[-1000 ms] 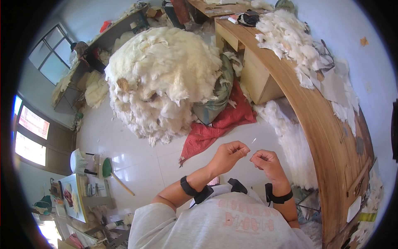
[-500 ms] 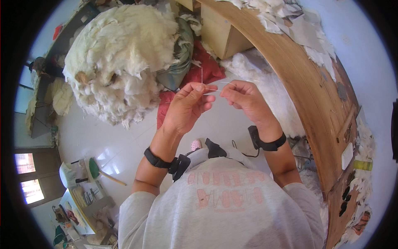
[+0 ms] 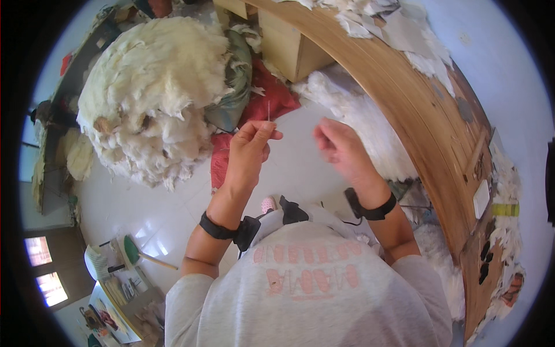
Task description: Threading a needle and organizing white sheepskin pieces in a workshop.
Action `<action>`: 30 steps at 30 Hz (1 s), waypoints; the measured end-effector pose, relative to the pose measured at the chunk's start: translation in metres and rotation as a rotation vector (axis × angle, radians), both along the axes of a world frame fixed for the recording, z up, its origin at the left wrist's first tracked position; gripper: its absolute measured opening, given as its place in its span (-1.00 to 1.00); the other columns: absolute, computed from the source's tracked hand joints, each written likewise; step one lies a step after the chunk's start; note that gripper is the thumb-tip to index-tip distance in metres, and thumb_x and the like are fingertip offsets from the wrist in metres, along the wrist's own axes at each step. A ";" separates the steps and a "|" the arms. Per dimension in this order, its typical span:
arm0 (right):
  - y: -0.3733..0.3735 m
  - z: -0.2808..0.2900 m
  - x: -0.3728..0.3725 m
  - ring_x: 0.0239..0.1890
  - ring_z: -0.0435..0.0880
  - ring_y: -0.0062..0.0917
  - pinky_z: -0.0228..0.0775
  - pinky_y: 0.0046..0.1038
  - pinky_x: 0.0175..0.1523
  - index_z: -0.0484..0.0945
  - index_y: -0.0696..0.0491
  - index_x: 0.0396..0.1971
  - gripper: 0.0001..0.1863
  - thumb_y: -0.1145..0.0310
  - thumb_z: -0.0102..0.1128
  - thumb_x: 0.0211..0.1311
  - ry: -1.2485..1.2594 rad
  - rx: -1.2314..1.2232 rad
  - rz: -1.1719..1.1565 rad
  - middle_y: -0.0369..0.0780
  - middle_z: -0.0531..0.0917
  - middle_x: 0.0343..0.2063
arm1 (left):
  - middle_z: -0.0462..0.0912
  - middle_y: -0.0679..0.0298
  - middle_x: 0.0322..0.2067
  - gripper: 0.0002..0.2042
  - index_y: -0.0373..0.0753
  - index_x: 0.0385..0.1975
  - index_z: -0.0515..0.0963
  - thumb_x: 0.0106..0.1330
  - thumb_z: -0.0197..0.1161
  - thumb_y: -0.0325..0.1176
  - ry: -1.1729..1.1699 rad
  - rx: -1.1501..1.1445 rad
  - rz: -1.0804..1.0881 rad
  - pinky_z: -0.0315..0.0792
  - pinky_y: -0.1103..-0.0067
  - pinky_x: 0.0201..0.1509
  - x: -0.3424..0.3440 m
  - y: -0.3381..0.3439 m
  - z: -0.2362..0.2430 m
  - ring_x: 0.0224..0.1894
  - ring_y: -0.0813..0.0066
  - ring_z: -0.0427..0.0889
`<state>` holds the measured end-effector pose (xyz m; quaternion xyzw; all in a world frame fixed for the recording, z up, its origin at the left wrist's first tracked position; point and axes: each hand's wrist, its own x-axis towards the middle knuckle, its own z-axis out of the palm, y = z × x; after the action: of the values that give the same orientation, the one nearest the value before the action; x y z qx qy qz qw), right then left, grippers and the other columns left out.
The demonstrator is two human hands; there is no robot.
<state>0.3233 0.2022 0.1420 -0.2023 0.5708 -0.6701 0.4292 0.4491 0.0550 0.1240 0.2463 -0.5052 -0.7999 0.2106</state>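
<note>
My left hand (image 3: 247,151) is closed, thumb and forefinger pinching a thin, straight needle (image 3: 269,109) that points away from me. A little apart to the right, my right hand (image 3: 346,147) has its fingers curled together. Motion blurs its fingertips, and I cannot make out what they hold. No thread can be seen between the two hands now. Both hands are held up above the pale floor. Beyond the left hand lie a red sack (image 3: 272,95) and a green sack (image 3: 232,95).
A large heap of cream-white fleece (image 3: 153,87) stands at the far left. On the right a long wooden table (image 3: 393,95) curves past, with white scraps (image 3: 407,37) on it. More white fluff (image 3: 364,118) lies below its edge. A green-headed tool (image 3: 132,250) is at the left.
My right hand's fingers have drawn in and blurred, and the gap between the hands has widened. The white thread seen between them earlier no longer shows. The left hand still pinches the needle.
</note>
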 end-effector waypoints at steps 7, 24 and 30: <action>-0.035 0.055 -0.003 -0.75 0.10 -0.80 -0.07 -0.69 -0.64 0.44 0.05 -0.52 -0.62 0.03 -0.10 0.27 -0.403 -0.564 0.171 -0.42 0.34 -0.69 | 0.59 0.22 -0.50 -0.85 -0.24 -0.39 0.46 0.30 0.01 -0.31 -0.078 0.164 -0.408 0.24 0.79 -0.65 -0.008 0.034 0.030 -0.68 0.68 0.41; 0.018 -0.035 -0.039 -0.11 0.48 -0.21 0.36 -0.28 -0.06 0.23 0.12 0.06 -0.45 0.33 0.15 0.05 1.471 0.236 -0.293 -0.01 0.43 -0.10 | 0.46 0.40 -0.68 -0.82 -0.24 -0.41 0.44 0.31 0.02 -0.28 -0.157 0.294 -0.466 0.23 0.81 -0.68 0.009 0.018 0.029 -0.71 0.70 0.41; 0.016 0.000 -0.013 -0.26 0.54 -0.47 0.39 -0.49 -0.20 0.47 -0.07 -0.14 -0.60 0.45 0.20 -0.08 1.990 -0.344 -0.198 -0.19 0.46 -0.13 | 0.44 0.40 -0.66 -0.83 -0.24 -0.39 0.44 0.31 0.01 -0.27 -0.152 0.300 -0.531 0.21 0.83 -0.68 -0.001 0.012 0.028 -0.71 0.74 0.34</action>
<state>0.3101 0.2185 0.1416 -0.6793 0.5792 -0.3031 -0.3335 0.4480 0.0674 0.1521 0.1934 -0.4425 -0.8718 -0.0826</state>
